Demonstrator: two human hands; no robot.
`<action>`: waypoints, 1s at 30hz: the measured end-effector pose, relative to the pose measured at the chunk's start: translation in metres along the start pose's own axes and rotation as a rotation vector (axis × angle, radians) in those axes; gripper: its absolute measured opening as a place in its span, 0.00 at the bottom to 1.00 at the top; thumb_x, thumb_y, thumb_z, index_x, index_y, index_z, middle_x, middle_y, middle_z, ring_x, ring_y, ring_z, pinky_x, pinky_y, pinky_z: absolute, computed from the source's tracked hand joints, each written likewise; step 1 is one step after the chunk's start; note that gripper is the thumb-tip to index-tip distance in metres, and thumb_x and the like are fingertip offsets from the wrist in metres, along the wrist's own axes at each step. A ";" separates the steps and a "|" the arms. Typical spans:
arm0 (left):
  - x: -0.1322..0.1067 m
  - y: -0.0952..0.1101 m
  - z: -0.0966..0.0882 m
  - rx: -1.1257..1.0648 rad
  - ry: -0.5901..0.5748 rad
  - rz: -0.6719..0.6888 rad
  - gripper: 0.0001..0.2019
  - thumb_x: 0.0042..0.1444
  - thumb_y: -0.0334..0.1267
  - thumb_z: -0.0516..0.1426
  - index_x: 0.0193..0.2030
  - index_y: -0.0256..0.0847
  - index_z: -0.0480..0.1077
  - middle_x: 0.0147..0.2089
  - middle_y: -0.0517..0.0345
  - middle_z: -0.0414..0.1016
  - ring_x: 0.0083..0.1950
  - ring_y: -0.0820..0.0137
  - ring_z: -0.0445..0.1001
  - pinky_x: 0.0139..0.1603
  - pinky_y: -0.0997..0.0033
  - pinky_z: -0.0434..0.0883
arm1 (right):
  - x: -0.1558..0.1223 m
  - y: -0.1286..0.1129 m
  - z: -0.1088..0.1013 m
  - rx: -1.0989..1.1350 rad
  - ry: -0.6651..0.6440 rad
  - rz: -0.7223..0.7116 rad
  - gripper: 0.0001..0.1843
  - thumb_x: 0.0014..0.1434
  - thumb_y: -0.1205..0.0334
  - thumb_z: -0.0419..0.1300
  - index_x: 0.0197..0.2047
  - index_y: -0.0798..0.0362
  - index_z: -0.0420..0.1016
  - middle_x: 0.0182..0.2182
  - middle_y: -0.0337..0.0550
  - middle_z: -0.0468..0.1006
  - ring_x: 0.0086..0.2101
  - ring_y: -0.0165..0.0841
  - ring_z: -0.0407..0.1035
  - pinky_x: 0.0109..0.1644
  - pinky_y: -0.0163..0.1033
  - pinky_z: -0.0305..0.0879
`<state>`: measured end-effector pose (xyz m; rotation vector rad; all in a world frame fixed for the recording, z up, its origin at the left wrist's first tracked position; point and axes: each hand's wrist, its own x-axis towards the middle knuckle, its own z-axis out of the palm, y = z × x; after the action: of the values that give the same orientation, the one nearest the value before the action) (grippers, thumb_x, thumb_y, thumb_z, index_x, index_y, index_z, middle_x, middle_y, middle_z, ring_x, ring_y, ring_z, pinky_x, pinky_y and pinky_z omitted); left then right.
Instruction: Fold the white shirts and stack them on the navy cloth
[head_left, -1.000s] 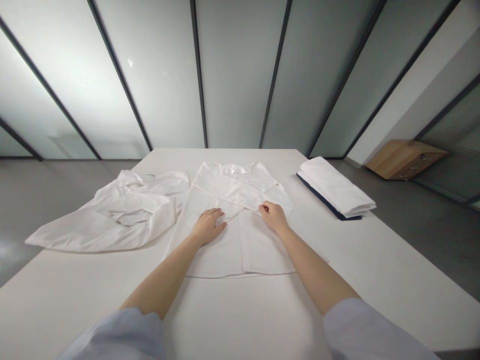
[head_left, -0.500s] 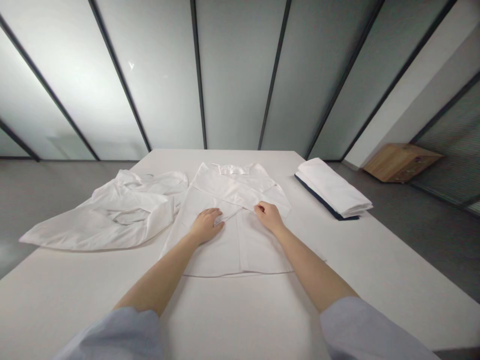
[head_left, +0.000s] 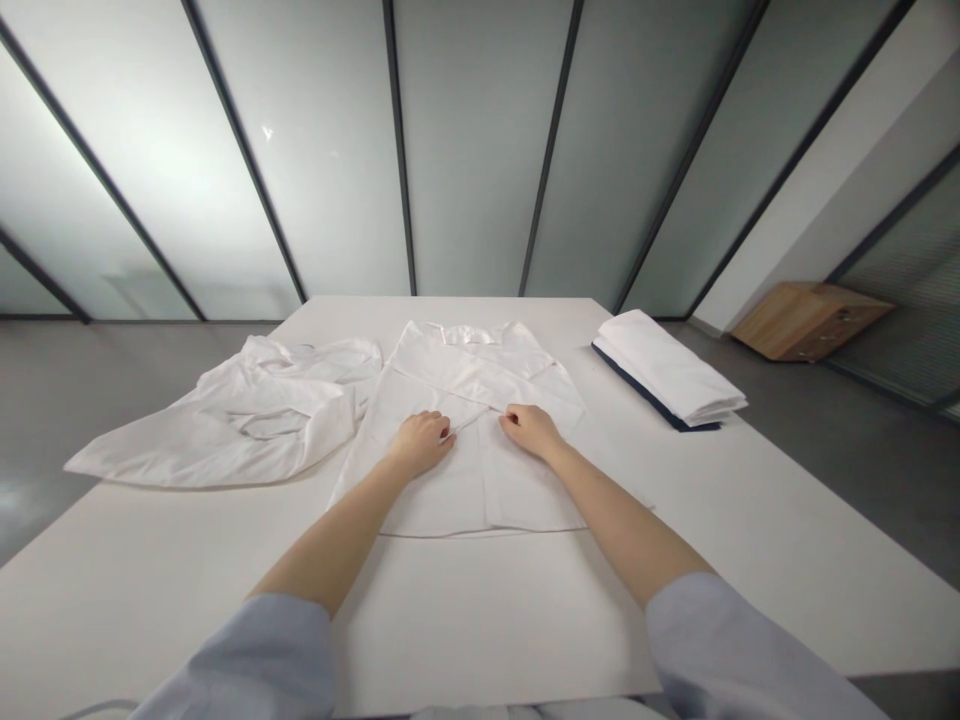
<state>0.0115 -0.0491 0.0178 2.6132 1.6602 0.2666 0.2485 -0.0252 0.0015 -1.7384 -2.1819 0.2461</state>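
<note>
A white shirt (head_left: 457, 470) lies flat on the white table (head_left: 750, 540), its sleeves folded across the body. My left hand (head_left: 422, 441) rests on the shirt's middle with fingers curled, pressing the end of a folded sleeve. My right hand (head_left: 530, 431) sits just to its right, fingertips pinched on the edge of the other folded sleeve. The two hands are a short gap apart.
A crumpled white garment (head_left: 240, 420) spreads over the table's left side. A folded stack of white cloth on a dark blue layer (head_left: 667, 380) lies at the right back. A wooden cabinet (head_left: 810, 318) stands on the floor at the far right. Frosted glass panels rise behind the table.
My right hand has slid left along the sleeve edge toward my left hand. The left hand has barely moved.
</note>
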 end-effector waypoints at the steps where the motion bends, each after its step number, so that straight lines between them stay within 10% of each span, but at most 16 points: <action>1: 0.000 0.001 -0.001 0.014 0.000 -0.008 0.10 0.60 0.42 0.52 0.34 0.41 0.72 0.37 0.52 0.76 0.42 0.63 0.74 0.43 0.65 0.66 | 0.000 -0.001 0.000 -0.020 -0.021 -0.002 0.12 0.60 0.57 0.54 0.27 0.51 0.71 0.26 0.41 0.76 0.28 0.31 0.66 0.29 0.34 0.49; 16: -0.010 0.020 -0.023 0.099 -0.212 -0.086 0.28 0.57 0.62 0.48 0.48 0.40 0.73 0.46 0.44 0.78 0.48 0.55 0.76 0.45 0.58 0.70 | -0.036 0.006 -0.021 -0.146 -0.164 -0.277 0.24 0.60 0.45 0.56 0.52 0.53 0.73 0.50 0.54 0.73 0.50 0.43 0.67 0.53 0.44 0.60; 22: -0.014 0.026 0.004 0.056 -0.164 -0.030 0.40 0.53 0.67 0.49 0.63 0.38 0.62 0.70 0.38 0.54 0.69 0.52 0.55 0.63 0.52 0.57 | -0.040 0.036 -0.006 -0.153 -0.120 -0.261 0.33 0.62 0.39 0.51 0.63 0.51 0.65 0.64 0.53 0.60 0.63 0.44 0.54 0.64 0.48 0.50; 26: -0.011 0.020 0.016 0.020 -0.056 -0.037 0.41 0.53 0.67 0.51 0.65 0.39 0.59 0.71 0.40 0.52 0.71 0.51 0.51 0.65 0.51 0.53 | -0.035 0.031 -0.004 -0.166 -0.049 -0.268 0.28 0.63 0.43 0.53 0.58 0.53 0.69 0.60 0.55 0.66 0.60 0.44 0.58 0.62 0.49 0.54; 30: -0.010 0.019 0.010 -0.010 0.036 0.146 0.24 0.56 0.57 0.55 0.52 0.42 0.70 0.56 0.46 0.70 0.59 0.57 0.67 0.59 0.58 0.62 | -0.041 0.014 -0.013 -0.132 -0.016 -0.329 0.13 0.62 0.53 0.57 0.42 0.53 0.75 0.43 0.50 0.76 0.46 0.39 0.68 0.52 0.43 0.61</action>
<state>0.0262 -0.0659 0.0088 2.7412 1.4755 0.3272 0.2737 -0.0628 0.0030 -1.4112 -2.5005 0.0349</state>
